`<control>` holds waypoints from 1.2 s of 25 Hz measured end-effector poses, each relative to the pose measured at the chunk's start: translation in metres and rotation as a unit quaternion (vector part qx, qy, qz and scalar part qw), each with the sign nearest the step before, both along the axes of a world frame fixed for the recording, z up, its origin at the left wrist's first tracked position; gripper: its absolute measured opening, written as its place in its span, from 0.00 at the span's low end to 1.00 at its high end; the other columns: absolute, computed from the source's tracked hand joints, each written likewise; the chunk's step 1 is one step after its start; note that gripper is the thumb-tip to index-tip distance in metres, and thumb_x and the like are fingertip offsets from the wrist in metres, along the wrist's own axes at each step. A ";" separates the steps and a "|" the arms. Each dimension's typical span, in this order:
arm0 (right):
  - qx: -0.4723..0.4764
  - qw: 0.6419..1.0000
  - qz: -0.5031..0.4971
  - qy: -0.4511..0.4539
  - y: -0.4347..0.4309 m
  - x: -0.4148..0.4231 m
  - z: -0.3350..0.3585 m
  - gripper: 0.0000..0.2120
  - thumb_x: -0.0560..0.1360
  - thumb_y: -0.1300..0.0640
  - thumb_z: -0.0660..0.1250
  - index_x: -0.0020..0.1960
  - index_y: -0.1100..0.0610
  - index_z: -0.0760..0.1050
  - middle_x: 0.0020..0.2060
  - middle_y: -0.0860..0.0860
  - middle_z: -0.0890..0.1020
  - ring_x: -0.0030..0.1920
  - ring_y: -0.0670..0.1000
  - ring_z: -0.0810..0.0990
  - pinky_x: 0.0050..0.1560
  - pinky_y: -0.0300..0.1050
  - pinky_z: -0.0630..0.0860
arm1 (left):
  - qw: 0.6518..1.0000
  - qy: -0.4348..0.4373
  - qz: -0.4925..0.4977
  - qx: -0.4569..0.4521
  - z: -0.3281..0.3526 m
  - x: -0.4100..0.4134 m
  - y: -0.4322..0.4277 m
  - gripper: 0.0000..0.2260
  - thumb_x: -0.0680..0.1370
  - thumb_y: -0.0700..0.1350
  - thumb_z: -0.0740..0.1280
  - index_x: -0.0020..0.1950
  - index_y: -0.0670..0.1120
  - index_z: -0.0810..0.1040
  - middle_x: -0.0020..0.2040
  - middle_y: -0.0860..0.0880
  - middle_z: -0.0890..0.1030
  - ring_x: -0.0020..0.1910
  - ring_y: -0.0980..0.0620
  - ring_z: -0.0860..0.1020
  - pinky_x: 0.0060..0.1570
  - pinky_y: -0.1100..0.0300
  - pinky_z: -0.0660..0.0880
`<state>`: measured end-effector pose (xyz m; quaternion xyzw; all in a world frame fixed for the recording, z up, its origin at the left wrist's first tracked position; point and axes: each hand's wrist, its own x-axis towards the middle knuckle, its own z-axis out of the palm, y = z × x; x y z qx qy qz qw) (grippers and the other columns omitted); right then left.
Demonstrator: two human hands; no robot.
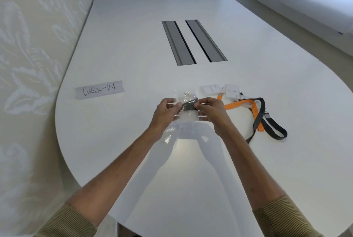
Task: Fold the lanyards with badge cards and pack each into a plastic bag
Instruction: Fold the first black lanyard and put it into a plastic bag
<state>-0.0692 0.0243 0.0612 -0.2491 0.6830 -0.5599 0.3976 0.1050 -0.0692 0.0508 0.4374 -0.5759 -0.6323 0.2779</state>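
Observation:
Above the white table (133,45), both my hands hold a clear plastic bag (188,122). A folded dark grey lanyard (188,105) sits at the bag's upper end. My left hand (166,111) pinches the bag's left side and my right hand (211,111) pinches the lanyard and the bag's right side. Under them lies another clear bag (184,94) with small metal rings showing. To the right an orange lanyard (246,106) and a black lanyard (267,120) lie tangled, with two white badge cards (210,90) (232,91) above them.
A tape label reading CHECK-IN (99,90) is stuck at the left of the table. Two long grey cable slots (178,42) (205,40) run down the table's middle. A patterned wall stands at the left and a window ledge at the right.

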 end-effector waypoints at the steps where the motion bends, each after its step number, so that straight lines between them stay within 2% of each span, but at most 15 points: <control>1: 0.001 1.000 -0.007 -0.007 -0.011 0.001 -0.002 0.03 0.81 0.64 0.76 0.52 0.61 0.82 0.41 0.53 0.88 0.35 0.51 0.86 0.37 0.43 0.85 | 1.000 -0.002 0.022 0.006 -0.003 0.001 -0.010 0.15 0.85 0.44 0.71 0.71 0.43 0.78 0.61 0.41 0.83 0.52 0.48 0.85 0.59 0.51 0.85; 5: 0.011 1.000 -0.018 0.007 -0.061 0.001 -0.007 0.04 0.81 0.63 0.77 0.50 0.59 0.83 0.45 0.56 0.87 0.38 0.53 0.86 0.38 0.45 0.84 | 0.998 -0.015 0.054 -0.007 -0.011 0.002 -0.049 0.13 0.84 0.36 0.70 0.70 0.41 0.79 0.58 0.42 0.83 0.53 0.46 0.86 0.56 0.52 0.85; 8: 0.026 0.999 -0.010 0.036 -0.104 0.000 -0.010 0.05 0.81 0.62 0.77 0.54 0.62 0.83 0.47 0.58 0.86 0.44 0.55 0.83 0.44 0.49 0.80 | 0.996 -0.043 0.073 -0.024 -0.013 -0.002 -0.084 0.14 0.83 0.36 0.71 0.69 0.42 0.80 0.58 0.43 0.84 0.55 0.45 0.84 0.58 0.49 0.85; 12: 0.074 0.993 0.000 0.087 -0.155 0.000 -0.021 0.11 0.81 0.61 0.77 0.59 0.67 0.84 0.48 0.59 0.85 0.47 0.55 0.80 0.50 0.52 0.77 | 0.990 -0.089 0.099 -0.035 -0.022 -0.006 -0.127 0.14 0.82 0.37 0.71 0.68 0.44 0.81 0.58 0.43 0.86 0.51 0.47 0.83 0.61 0.44 0.83; 15: 0.096 0.993 0.010 0.074 -0.181 -0.001 -0.031 0.11 0.82 0.61 0.76 0.60 0.67 0.84 0.47 0.60 0.85 0.45 0.55 0.82 0.47 0.51 0.79 | 0.983 -0.131 0.105 -0.072 -0.029 -0.007 -0.149 0.13 0.82 0.40 0.72 0.67 0.46 0.82 0.57 0.44 0.87 0.52 0.45 0.84 0.60 0.45 0.82; 19: 0.119 0.990 0.019 0.078 -0.204 0.000 -0.045 0.07 0.82 0.61 0.74 0.57 0.65 0.84 0.44 0.60 0.84 0.45 0.57 0.81 0.47 0.51 0.78 | 0.970 -0.190 0.087 -0.124 -0.043 -0.006 -0.171 0.12 0.82 0.42 0.72 0.66 0.47 0.82 0.53 0.50 0.85 0.57 0.45 0.85 0.61 0.49 0.80; 22: 0.134 0.985 0.018 0.111 -0.214 0.005 -0.051 0.03 0.80 0.64 0.72 0.51 0.60 0.85 0.44 0.59 0.84 0.45 0.58 0.80 0.48 0.52 0.77 | 0.959 -0.224 0.086 -0.150 -0.052 -0.005 -0.176 0.12 0.83 0.41 0.70 0.67 0.45 0.82 0.56 0.47 0.87 0.58 0.43 0.85 0.60 0.52 0.79; 24: 0.142 0.978 0.022 0.149 -0.218 0.009 -0.051 0.03 0.80 0.63 0.72 0.51 0.59 0.86 0.46 0.57 0.86 0.47 0.59 0.83 0.50 0.51 0.80 | 0.943 -0.259 0.080 -0.194 -0.055 -0.005 -0.175 0.13 0.84 0.41 0.68 0.68 0.43 0.81 0.60 0.44 0.87 0.60 0.42 0.84 0.61 0.50 0.78; 27: 0.146 0.961 0.028 0.232 -0.218 0.015 -0.052 0.09 0.81 0.61 0.72 0.58 0.62 0.86 0.53 0.58 0.88 0.55 0.60 0.86 0.57 0.54 0.83 | 0.875 -0.360 0.052 -0.319 -0.056 -0.002 -0.167 0.16 0.85 0.43 0.67 0.72 0.41 0.78 0.64 0.42 0.83 0.63 0.38 0.80 0.62 0.42 0.76; 28: 0.138 0.953 0.029 0.270 -0.214 0.018 -0.052 0.11 0.81 0.61 0.71 0.62 0.63 0.85 0.57 0.59 0.87 0.57 0.61 0.86 0.60 0.55 0.83 | 0.854 -0.377 0.052 -0.353 -0.056 0.000 -0.164 0.17 0.85 0.44 0.67 0.73 0.42 0.78 0.65 0.42 0.82 0.63 0.38 0.79 0.61 0.42 0.76; 30: 0.092 0.934 0.048 0.341 -0.204 0.025 -0.054 0.16 0.82 0.62 0.70 0.69 0.62 0.82 0.64 0.58 0.82 0.62 0.59 0.83 0.64 0.55 0.81 | 0.836 -0.368 0.043 -0.404 -0.059 0.005 -0.158 0.17 0.86 0.45 0.66 0.74 0.43 0.77 0.68 0.44 0.81 0.66 0.39 0.78 0.60 0.42 0.75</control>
